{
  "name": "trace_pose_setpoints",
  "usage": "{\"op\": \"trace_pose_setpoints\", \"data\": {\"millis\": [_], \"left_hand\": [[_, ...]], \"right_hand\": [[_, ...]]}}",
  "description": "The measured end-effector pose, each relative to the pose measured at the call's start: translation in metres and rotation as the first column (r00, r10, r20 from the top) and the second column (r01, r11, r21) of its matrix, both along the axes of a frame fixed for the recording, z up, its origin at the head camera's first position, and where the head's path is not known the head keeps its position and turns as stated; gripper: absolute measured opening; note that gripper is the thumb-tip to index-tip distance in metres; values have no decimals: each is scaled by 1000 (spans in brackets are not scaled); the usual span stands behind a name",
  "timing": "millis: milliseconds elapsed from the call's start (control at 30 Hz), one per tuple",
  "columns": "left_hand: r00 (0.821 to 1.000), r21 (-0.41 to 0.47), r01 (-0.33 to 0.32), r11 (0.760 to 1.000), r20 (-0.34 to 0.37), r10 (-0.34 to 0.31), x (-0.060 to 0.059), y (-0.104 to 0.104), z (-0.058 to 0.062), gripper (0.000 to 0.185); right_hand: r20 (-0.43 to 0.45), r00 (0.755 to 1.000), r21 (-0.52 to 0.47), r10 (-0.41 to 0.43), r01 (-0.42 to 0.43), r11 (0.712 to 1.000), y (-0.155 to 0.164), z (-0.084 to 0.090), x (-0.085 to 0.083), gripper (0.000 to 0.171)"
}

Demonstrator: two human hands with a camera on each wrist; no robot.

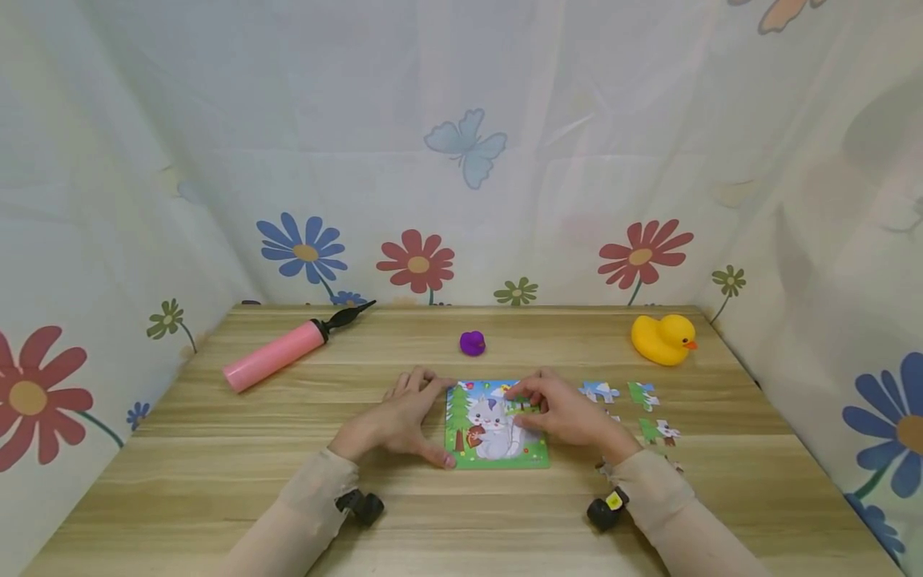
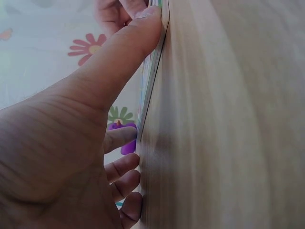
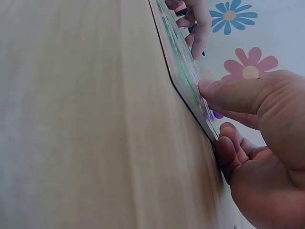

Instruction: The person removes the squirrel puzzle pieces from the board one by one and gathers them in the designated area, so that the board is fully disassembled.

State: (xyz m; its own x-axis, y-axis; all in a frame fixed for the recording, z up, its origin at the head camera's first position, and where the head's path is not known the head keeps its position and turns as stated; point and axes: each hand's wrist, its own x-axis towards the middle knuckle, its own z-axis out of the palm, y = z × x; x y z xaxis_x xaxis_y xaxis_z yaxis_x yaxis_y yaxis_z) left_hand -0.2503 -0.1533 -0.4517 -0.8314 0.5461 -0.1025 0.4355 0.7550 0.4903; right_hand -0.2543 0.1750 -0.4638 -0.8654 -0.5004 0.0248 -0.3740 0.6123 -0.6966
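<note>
A square jigsaw puzzle (image 1: pixel 490 433), with a grey squirrel, green trees and a green lower border, lies on the table between both hands. My left hand (image 1: pixel 404 417) is spread along its left side. The left thumb (image 2: pixel 143 28) touches the lower left corner, and the left fingertips meet the upper edge and table. Over the puzzle's right part, my right hand (image 1: pixel 566 409) pinches a green-patterned puzzle piece (image 1: pixel 516 407) between thumb and index finger, low against the picture. In the right wrist view the other right fingers (image 3: pixel 228 152) curl beside the board's edge.
Several loose puzzle pieces (image 1: pixel 642 394) lie right of the puzzle, some partly behind the right forearm. A small purple duck (image 1: pixel 472 344) sits beyond the puzzle, a yellow duck (image 1: pixel 663 340) at back right. At back left lies a pink hand pump (image 1: pixel 277 355) with a black nozzle.
</note>
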Motion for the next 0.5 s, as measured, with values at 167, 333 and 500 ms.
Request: {"op": "trace_pose_setpoints", "data": {"millis": [167,333,500], "left_hand": [[1000,0,-1,1000,1,1,0,0,1,123],[1000,0,-3,1000,-1,3,0,0,1,123],[1000,-1,-2,1000,-5,2,0,0,1,123]], "right_hand": [[2,1000,10,15,-15,1000,-1,-1,-1,30],[9,1000,12,25,-25,1000,-1,-1,-1,32],[19,1000,16,23,-23,1000,-2,-1,-3,29]]}}
